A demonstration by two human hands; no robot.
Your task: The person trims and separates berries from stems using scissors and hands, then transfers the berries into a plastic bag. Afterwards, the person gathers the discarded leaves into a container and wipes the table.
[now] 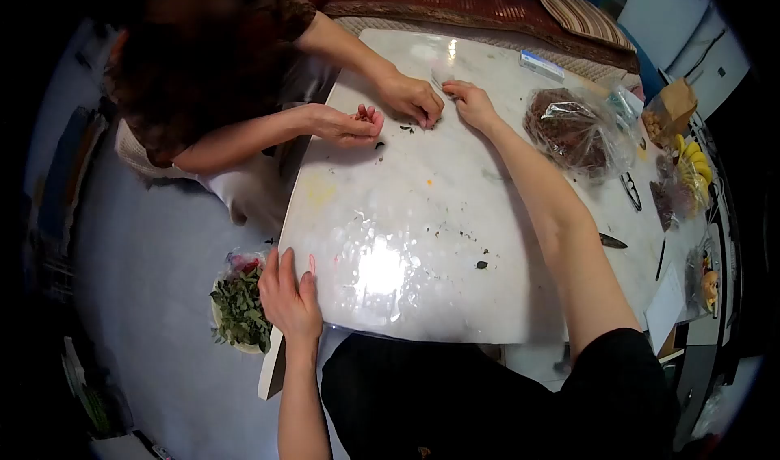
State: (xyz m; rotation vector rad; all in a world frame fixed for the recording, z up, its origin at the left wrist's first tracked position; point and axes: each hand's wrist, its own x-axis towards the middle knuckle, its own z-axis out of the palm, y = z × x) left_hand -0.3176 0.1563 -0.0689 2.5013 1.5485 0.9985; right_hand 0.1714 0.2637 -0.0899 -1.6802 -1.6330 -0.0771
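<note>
My left hand (291, 293) rests on the near left edge of the white table (390, 184), fingers spread and holding nothing. Near it on the tabletop is a thin pink loop (312, 264). My right hand (471, 105) reaches to the far part of the table, its fingers bent; whether something small is between them I cannot make out. Just left of it are the hands of another person: one (413, 100) with fingertips down on the table by dark leaf bits (406, 128), the other (348, 127) palm up, cupping small dark pieces.
Below the table's left edge stands a container of green leaves (241, 304). On the right lie a plastic bag of dark reddish stuff (573, 132), black-handled scissors (630, 192), a dark blade (613, 241) and bananas (693, 167). A small box (541, 66) lies at the back.
</note>
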